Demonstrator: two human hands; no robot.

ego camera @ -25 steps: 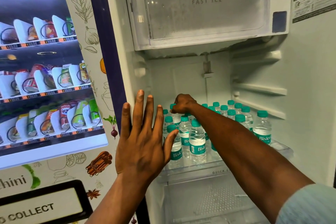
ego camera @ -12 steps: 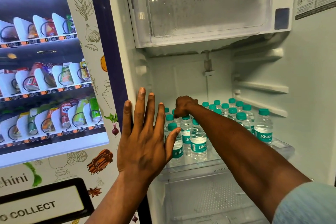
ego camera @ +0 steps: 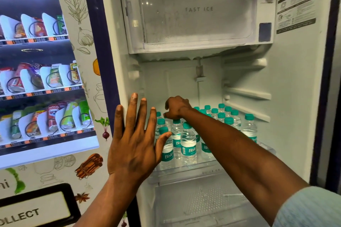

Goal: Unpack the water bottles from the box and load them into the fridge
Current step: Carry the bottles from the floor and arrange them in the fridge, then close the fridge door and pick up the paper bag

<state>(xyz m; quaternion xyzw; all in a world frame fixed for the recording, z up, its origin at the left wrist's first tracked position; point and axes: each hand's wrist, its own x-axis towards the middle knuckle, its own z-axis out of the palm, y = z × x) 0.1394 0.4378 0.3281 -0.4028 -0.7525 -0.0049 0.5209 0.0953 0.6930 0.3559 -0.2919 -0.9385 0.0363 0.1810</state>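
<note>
My right hand [ego camera: 177, 107] is deep in the fridge [ego camera: 295, 97], fingers curled over the cap end of a water bottle [ego camera: 167, 116] in the back-left of the cluster. Grip looks clamped on that bottle's top, though the knuckles hide most of it. My left hand [ego camera: 132, 140] is flat, fingers apart and straight, raised at the fridge's left edge; whether the fingertips actually touch the wall I can't tell. It holds nothing.

Change over the last second: very little. Right hand has crept slightly up and left over the same back-row spot, same curled grip. Left hand keeps its spread pose; most of the apparent shift is my head moving. So the bottle looks seated or nearly so, release not yet made.

Task state: the other bottles [ego camera: 221, 116] stand upright on the glass shelf [ego camera: 184, 167], teal caps, packed close, rows filling toward the front. The drawer [ego camera: 203, 202] beneath shows no bottles. Box not in view. My read: loading is well along, with front shelf space left.
</note>
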